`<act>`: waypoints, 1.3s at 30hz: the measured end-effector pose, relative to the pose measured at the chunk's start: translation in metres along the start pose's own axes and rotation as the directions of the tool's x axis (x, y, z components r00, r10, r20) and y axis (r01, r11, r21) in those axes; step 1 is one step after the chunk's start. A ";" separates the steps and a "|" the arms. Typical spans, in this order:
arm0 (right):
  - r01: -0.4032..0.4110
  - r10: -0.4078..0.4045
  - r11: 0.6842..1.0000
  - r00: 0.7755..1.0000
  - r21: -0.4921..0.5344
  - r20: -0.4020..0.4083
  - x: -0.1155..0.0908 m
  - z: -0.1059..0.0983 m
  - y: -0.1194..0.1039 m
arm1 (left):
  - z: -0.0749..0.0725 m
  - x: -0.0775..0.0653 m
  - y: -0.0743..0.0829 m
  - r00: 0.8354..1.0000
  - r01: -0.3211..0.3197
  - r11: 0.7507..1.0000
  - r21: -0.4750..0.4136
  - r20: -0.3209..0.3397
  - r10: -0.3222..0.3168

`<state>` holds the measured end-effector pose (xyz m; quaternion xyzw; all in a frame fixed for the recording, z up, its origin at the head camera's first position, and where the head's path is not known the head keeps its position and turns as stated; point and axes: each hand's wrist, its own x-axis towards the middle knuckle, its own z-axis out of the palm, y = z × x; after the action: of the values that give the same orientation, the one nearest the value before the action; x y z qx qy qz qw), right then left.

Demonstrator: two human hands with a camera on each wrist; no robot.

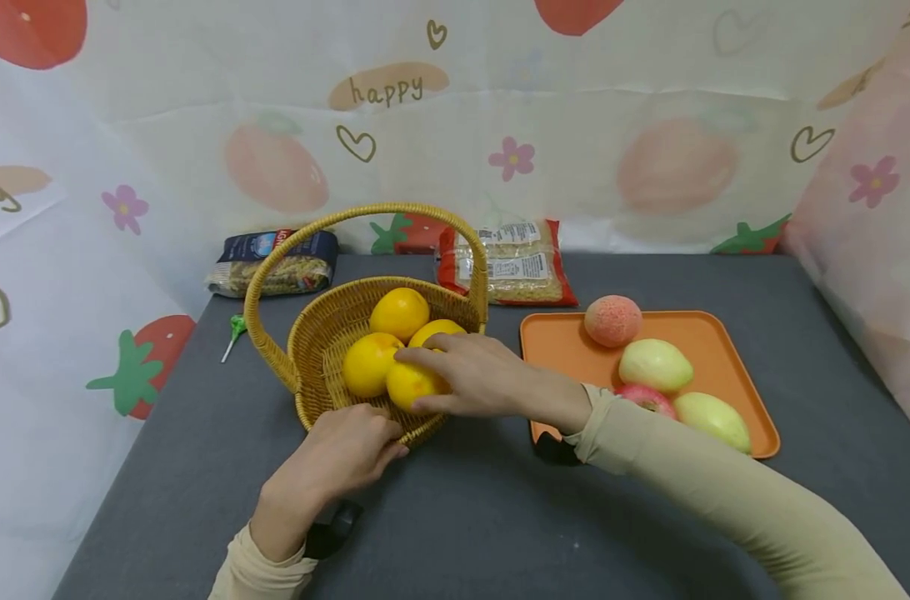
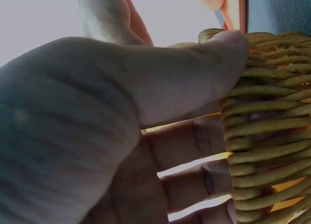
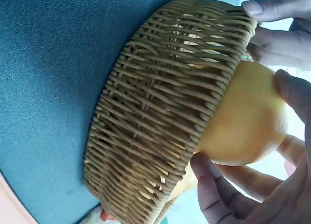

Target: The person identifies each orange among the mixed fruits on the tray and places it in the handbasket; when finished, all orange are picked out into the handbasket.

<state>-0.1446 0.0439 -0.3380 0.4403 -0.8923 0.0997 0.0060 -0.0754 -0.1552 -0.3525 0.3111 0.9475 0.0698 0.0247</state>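
A wicker basket (image 1: pixel 310 354) with a tall arched handle stands on the table, several yellow-orange oranges (image 1: pixel 399 312) inside it. My left hand (image 1: pixel 342 452) grips its near rim. In the left wrist view the thumb lies outside the woven wall (image 2: pixel 272 105), with the other fingers behind it. Over the basket's right side, my right hand (image 1: pixel 481 375) holds the nearest orange (image 1: pixel 408 388). The right wrist view shows fingers and thumb around that orange (image 3: pixel 248 114), low against the inside of the rim. Part of a neighbouring orange is hidden under the right hand.
Right of the basket, an orange tray (image 1: pixel 706 329) carries a peach (image 1: pixel 613 321), two pale green-yellow fruits (image 1: pixel 655 365) and a reddish fruit (image 1: pixel 646 397) partly behind the right sleeve. Behind stand two pasta bags (image 1: pixel 278 265). A green lollipop (image 1: pixel 236 327) lies left of the basket.
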 end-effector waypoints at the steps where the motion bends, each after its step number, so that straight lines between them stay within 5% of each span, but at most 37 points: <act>1: 0.005 -0.005 1.000 1.000 -0.016 -0.001 0.000 0.000 -0.001 | 0.000 0.000 0.000 1.000 -0.001 1.000 0.005 -0.001 0.001; 18: 0.040 -0.039 0.998 0.999 -0.045 0.020 0.000 0.013 -0.008 | 0.014 -0.007 -0.002 0.986 -0.065 0.995 0.075 -0.150 0.076; 39: 0.063 -0.063 0.998 0.997 0.004 0.033 -0.002 0.015 -0.008 | 0.016 -0.010 -0.003 0.981 -0.071 0.995 0.075 -0.173 0.083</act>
<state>-0.1365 0.0378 -0.3512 0.4698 -0.8778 0.0936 -0.0063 -0.0673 -0.1614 -0.3688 0.3408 0.9351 0.0654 -0.0725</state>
